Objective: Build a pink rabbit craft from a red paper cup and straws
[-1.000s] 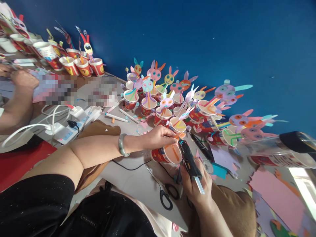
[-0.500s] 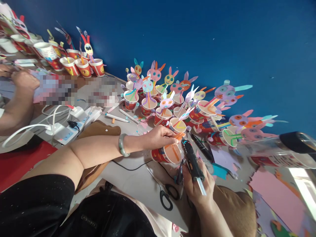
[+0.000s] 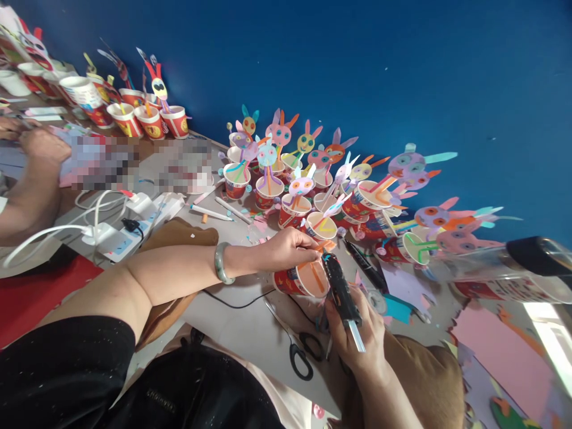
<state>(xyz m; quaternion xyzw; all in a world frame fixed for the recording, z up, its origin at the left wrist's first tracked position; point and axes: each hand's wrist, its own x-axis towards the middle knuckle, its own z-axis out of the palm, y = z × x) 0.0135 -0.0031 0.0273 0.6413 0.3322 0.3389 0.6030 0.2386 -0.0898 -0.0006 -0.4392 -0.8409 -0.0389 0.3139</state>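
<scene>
In the middle of the head view, my left hand [image 3: 292, 247] pinches an orange paper strip [image 3: 328, 245] above a tipped paper cup [image 3: 290, 281]. The cup is red outside, and more orange paper shows inside it. A black hot glue gun [image 3: 342, 289] is in my right hand [image 3: 364, 333], its nozzle close to the orange strip and the fingers of my left hand. From the gun's back end sticks a clear glue stick [image 3: 357, 336]. Whether the nozzle touches the paper, I cannot tell.
Scissors [image 3: 298, 351] lie below the cup, and a black marker [image 3: 365, 262] right of it. Behind stand several cups with paper animal heads [image 3: 268, 155]. A power strip [image 3: 147, 226] is at left, a clear bottle [image 3: 487, 262] at right. Another person's hand [image 3: 44, 143] works far left.
My right hand has shifted the glue gun slightly left, bringing the nozzle nearer to the orange strip and my left fingers. My left hand and the cup stay almost still.
</scene>
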